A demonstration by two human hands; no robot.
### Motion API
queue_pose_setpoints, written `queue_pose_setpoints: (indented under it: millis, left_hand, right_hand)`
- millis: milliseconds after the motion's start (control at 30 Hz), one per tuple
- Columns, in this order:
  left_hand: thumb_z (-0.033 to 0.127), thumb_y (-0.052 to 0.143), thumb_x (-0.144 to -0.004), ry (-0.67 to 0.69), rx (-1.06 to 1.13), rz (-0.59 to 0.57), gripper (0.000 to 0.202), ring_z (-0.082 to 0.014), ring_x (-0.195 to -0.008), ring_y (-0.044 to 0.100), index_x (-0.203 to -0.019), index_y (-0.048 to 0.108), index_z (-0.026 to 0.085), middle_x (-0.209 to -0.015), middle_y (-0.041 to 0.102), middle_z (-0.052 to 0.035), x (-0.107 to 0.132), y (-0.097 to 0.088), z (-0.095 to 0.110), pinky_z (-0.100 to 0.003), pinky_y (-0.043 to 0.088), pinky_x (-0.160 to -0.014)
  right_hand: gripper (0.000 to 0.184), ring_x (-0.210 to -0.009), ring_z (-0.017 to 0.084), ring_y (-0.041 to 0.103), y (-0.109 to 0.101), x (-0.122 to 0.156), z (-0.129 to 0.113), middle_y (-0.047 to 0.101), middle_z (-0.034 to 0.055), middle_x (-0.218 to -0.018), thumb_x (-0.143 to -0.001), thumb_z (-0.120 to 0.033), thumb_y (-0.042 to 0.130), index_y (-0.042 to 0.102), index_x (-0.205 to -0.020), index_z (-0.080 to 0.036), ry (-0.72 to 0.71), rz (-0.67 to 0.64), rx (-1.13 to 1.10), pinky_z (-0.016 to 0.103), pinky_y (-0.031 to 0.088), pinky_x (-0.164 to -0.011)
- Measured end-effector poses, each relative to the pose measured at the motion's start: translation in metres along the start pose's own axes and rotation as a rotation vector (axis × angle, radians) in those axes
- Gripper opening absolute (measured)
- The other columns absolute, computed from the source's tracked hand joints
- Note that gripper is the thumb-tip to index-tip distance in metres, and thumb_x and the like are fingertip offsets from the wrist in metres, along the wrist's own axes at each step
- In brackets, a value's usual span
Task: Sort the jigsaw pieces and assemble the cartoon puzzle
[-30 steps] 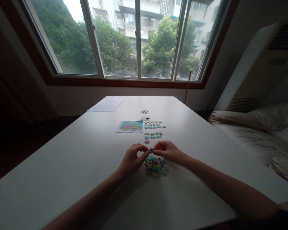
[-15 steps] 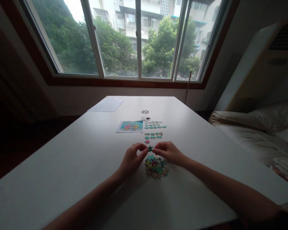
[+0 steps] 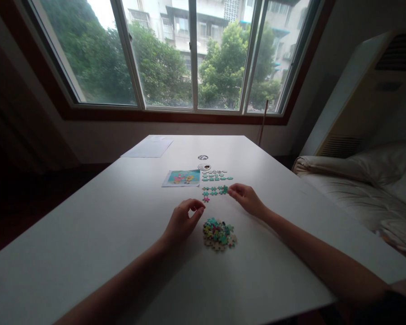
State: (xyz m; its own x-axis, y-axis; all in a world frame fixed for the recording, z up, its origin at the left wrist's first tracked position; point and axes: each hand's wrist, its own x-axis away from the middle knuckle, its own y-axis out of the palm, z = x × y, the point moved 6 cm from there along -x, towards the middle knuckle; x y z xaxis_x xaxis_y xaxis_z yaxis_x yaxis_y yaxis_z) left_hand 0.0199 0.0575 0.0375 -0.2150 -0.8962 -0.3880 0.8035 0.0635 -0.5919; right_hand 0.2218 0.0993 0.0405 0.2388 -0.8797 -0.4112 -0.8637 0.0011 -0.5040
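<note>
A heap of mixed jigsaw pieces [image 3: 219, 234] lies on the white table [image 3: 104, 225] between my hands. My left hand [image 3: 183, 220] rests just left of the heap, thumb and forefinger pinched with nothing visible in them. My right hand [image 3: 246, 198] reaches forward, its fingertips pinched on a dark green puzzle piece at the right end of a row of teal pieces [image 3: 214, 192]. A second set of sorted teal pieces [image 3: 217, 176] lies farther back. A single pink piece [image 3: 206, 199] sits below the near row. A colourful reference picture [image 3: 182, 178] lies left of the rows.
Two small round objects [image 3: 204, 167] sit behind the sorted pieces. A sheet of paper [image 3: 148, 147] lies at the far left of the table. A bed with pale bedding [image 3: 358, 180] and a tall air-conditioner unit [image 3: 362, 90] stand to the right. Large windows [image 3: 192, 54] face me.
Both hands were pinching one dark green piece above the heap. My right hand has carried it forward to the near row, and my left hand has let go and stayed by the heap.
</note>
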Motion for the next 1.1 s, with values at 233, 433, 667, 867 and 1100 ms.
queue_pose_setpoints:
  millis: [233, 433, 667, 867, 1100]
  left_hand:
    - [0.028, 0.048, -0.076, -0.039, -0.045, -0.008, 0.017, -0.0154, -0.065, 0.055, -0.075, 0.062, 0.018, -0.071, 0.064, -0.0010, -0.003, 0.000, -0.014, -0.025, 0.042, -0.059]
    - [0.026, 0.047, -0.076, -0.047, -0.061, -0.029, 0.017, -0.0144, -0.061, 0.055, -0.074, 0.063, 0.018, -0.069, 0.063, -0.0008, -0.002, 0.001, -0.013, -0.024, 0.041, -0.057]
    - [0.024, 0.048, -0.075, -0.032, -0.068, -0.041, 0.016, -0.0149, -0.065, 0.056, -0.074, 0.062, 0.017, -0.069, 0.062, -0.0011, -0.002, 0.004, -0.014, -0.025, 0.042, -0.060]
    - [0.023, 0.048, -0.075, -0.030, -0.071, -0.047, 0.015, -0.0148, -0.065, 0.055, -0.073, 0.062, 0.018, -0.069, 0.061, -0.0010, -0.003, 0.004, -0.012, -0.025, 0.042, -0.061]
    - [0.022, 0.048, -0.074, -0.027, -0.069, -0.067, 0.015, -0.0145, -0.063, 0.055, -0.071, 0.062, 0.018, -0.068, 0.061, -0.0009, -0.002, 0.003, -0.007, -0.025, 0.041, -0.060]
  right_hand:
    - [0.034, -0.059, 0.010, 0.043, -0.012, -0.008, 0.038, 0.057, 0.0017, -0.069, -0.078, -0.047, 0.050, 0.060, -0.079, -0.014, 0.058, 0.069, 0.007, 0.023, 0.035, -0.053]
    - [0.035, -0.062, 0.012, 0.049, -0.018, -0.017, 0.045, 0.062, 0.0034, -0.073, -0.078, -0.045, 0.048, 0.063, -0.082, -0.014, 0.144, 0.024, 0.154, 0.023, 0.038, -0.058]
    - [0.031, -0.056, 0.013, 0.051, -0.051, -0.048, 0.090, 0.063, 0.0039, -0.062, -0.075, -0.038, 0.049, 0.066, -0.071, -0.012, 0.349, -0.044, 0.375, 0.024, 0.034, -0.053]
    - [0.022, -0.062, 0.014, 0.055, -0.056, -0.061, 0.100, 0.066, 0.0053, -0.069, -0.072, -0.034, 0.058, 0.068, -0.074, -0.014, 0.384, -0.096, 0.499, 0.023, 0.036, -0.056]
    - [0.024, -0.071, 0.013, 0.058, -0.046, -0.068, 0.096, 0.066, 0.0035, -0.083, -0.074, -0.029, 0.059, 0.067, -0.094, -0.020, 0.298, -0.106, 0.567, 0.022, 0.040, -0.065]
